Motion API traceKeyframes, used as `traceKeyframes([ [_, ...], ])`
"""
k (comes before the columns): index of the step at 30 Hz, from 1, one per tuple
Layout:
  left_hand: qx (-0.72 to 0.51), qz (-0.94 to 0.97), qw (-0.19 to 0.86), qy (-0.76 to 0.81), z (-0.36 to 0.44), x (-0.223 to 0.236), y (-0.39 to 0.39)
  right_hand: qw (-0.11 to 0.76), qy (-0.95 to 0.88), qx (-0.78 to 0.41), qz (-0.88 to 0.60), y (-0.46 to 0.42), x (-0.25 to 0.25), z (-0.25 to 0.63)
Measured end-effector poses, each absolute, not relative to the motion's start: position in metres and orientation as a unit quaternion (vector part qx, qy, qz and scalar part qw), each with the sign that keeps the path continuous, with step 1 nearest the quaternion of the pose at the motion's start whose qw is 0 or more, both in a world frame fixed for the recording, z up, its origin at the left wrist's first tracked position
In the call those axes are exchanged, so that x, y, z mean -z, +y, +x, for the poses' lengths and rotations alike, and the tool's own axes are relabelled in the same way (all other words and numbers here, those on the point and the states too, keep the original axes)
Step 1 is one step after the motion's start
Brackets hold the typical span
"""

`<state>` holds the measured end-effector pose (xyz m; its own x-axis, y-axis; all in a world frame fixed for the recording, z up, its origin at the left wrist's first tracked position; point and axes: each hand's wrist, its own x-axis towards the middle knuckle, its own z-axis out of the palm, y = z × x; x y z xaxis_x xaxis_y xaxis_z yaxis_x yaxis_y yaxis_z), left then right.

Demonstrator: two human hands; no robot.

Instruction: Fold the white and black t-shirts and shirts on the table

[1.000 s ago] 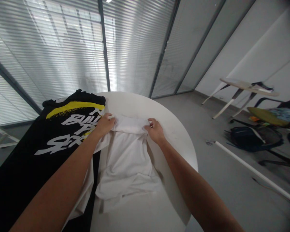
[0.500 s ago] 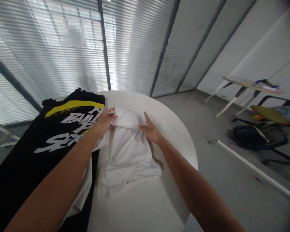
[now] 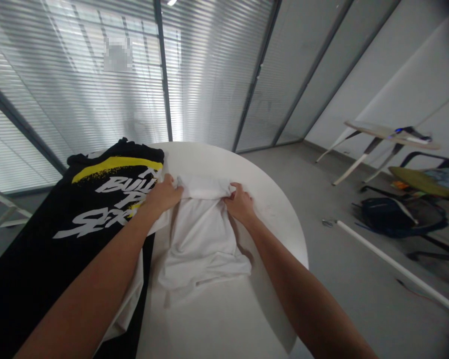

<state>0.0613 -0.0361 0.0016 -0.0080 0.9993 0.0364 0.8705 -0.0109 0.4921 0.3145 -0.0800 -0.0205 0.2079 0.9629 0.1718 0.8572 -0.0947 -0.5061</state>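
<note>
A white cloth garment [image 3: 204, 234] lies on the round white table [image 3: 277, 219], its far end folded over into a band. At the left end of that fold, my left hand [image 3: 165, 193] pinches the fabric. My right hand [image 3: 240, 202] grips the right end of the fold between thumb and fingers. Left of it a black shirt [image 3: 97, 199] with a yellow stripe and white lettering is spread out, partly covered by my left forearm. More white fabric [image 3: 129, 304] shows beneath that forearm, over the black shirt.
Glass partitions with blinds [image 3: 209, 75] stand behind the table. On the right are a small wooden-topped table [image 3: 381, 130], an office chair [image 3: 422, 179], a dark bag [image 3: 387, 214] on the floor and a long white pole [image 3: 392, 264].
The folded band has come slightly toward me and lies flatter. My right hand's fingers, spread before, have closed on its right end; my left hand has curled around the left end.
</note>
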Motion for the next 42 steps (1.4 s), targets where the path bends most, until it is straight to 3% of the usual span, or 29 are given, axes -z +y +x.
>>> traceKeyframes([
  [3,-0.084,0.711,0.266,0.645,0.058,-0.007,-0.038,0.244,-0.633,-0.117,-0.725,-0.080,0.019,0.313],
  [5,-0.075,0.724,0.274,0.628,0.057,-0.007,-0.040,0.247,-0.645,-0.127,-0.712,-0.080,0.020,0.312],
  [17,-0.254,0.723,0.229,0.600,0.058,0.015,-0.034,0.317,-0.698,-0.207,-0.608,-0.074,0.031,0.315],
  [23,-0.329,0.697,0.315,0.553,0.064,0.020,-0.030,0.274,-0.704,-0.116,-0.645,-0.084,0.023,0.307],
  [28,-0.191,0.752,0.227,0.588,0.064,0.003,-0.042,0.264,-0.718,-0.098,-0.637,-0.091,0.012,0.304],
  [33,-0.089,0.784,0.246,0.563,0.063,-0.007,-0.051,0.187,-0.781,-0.121,-0.583,-0.095,0.013,0.301],
  [42,-0.142,0.799,0.053,0.581,0.081,0.024,-0.042,0.122,-0.792,-0.147,-0.580,-0.090,0.019,0.304],
])
